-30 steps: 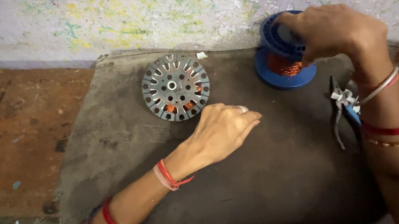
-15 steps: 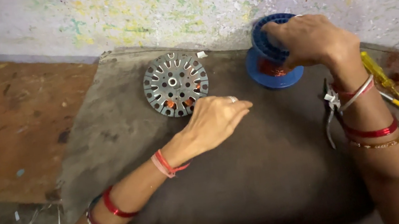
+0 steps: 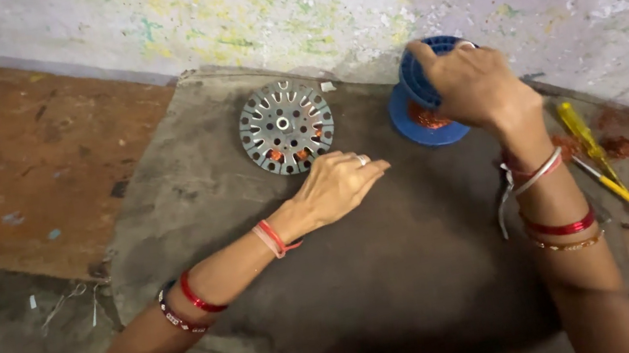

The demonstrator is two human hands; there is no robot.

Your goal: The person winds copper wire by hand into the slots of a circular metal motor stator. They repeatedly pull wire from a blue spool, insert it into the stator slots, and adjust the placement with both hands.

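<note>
The right hand (image 3: 469, 82) gripped the blue wire spool (image 3: 423, 103) near the mat's (image 3: 399, 273) far edge. The left hand (image 3: 337, 185) rested open, just beside the partly wound stator (image 3: 286, 127).

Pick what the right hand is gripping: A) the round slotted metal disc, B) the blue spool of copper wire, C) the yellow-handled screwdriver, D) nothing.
B: the right hand closes over the top of the blue spool, while the metal disc and screwdriver lie untouched.
</note>
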